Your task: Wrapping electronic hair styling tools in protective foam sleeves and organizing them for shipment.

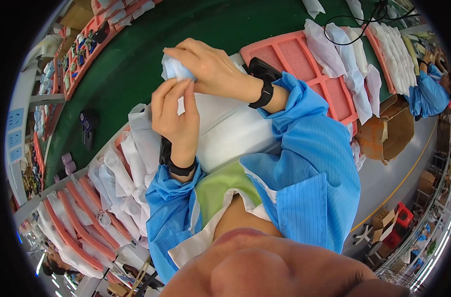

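Observation:
A crumpled, bluish-white translucent packet [173, 68] is between my two hands, over the green work surface. My right hand [205, 65] curls its fingers over the packet from above. Just below, my left hand [177, 108] pinches the packet's lower edge between thumb and fingertips. Whatever the wrapping may contain is hidden. Black straps circle both wrists. Beneath my forearms lies a stack of white bags or sheets [230, 136] close to my body.
Pink foam trays stand to the right [289, 54], with wrapped pieces lying across one. More wrapped pieces [121, 173] fill trays at the lower left. A dark purple device [88, 129] lies on the green table [131, 54]. A cardboard box [386, 131] stands at right, near another worker.

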The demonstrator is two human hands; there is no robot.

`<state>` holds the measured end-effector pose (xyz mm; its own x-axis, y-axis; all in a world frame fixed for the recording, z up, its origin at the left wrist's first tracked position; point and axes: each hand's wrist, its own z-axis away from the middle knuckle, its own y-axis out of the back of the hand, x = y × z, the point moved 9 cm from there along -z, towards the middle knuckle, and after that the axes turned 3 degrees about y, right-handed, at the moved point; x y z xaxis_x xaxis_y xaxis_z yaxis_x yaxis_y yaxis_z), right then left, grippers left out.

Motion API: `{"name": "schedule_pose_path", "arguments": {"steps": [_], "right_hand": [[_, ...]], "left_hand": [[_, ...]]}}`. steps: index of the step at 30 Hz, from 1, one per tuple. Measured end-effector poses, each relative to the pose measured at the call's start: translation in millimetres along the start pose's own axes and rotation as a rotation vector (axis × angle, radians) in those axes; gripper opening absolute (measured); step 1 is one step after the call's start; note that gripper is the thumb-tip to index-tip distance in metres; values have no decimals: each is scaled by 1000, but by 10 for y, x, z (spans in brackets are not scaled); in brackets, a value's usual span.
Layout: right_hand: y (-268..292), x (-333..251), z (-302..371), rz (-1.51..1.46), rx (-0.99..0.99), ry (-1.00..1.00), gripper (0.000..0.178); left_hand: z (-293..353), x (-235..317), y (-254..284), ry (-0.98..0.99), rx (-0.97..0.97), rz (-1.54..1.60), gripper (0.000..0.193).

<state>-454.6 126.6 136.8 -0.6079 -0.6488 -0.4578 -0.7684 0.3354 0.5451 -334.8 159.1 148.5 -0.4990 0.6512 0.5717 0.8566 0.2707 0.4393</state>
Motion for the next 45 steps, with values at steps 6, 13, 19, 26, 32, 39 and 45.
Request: {"name": "schedule_pose_path", "arguments": {"steps": [6,13,19,26,32,39,45], "right_hand": [[54,237,37,-230,128,-244,53],[-56,78,41,-842,-58,-234,51],[-24,-34,-53,-552,-10,30,46],[-180,116,56,-140,-129,-127,35],[-32,-53,22,26,-31,-70,37],[107,-188,5,134,31,-4,40],[118,-331,29,102,-4,-3,39]], "left_hand": [[-49,-134,-78,161,-53,120,46],[-96,-435,180,166,58,246,62],[-68,-627,40,291,-151,1087,52],[-130,-576,243,245,102,565,48],[-39,-222,294,36,185,340,47],[-26,-104,307,43,198,301,36],[-2,1,363,-89,220,274,20]]}}
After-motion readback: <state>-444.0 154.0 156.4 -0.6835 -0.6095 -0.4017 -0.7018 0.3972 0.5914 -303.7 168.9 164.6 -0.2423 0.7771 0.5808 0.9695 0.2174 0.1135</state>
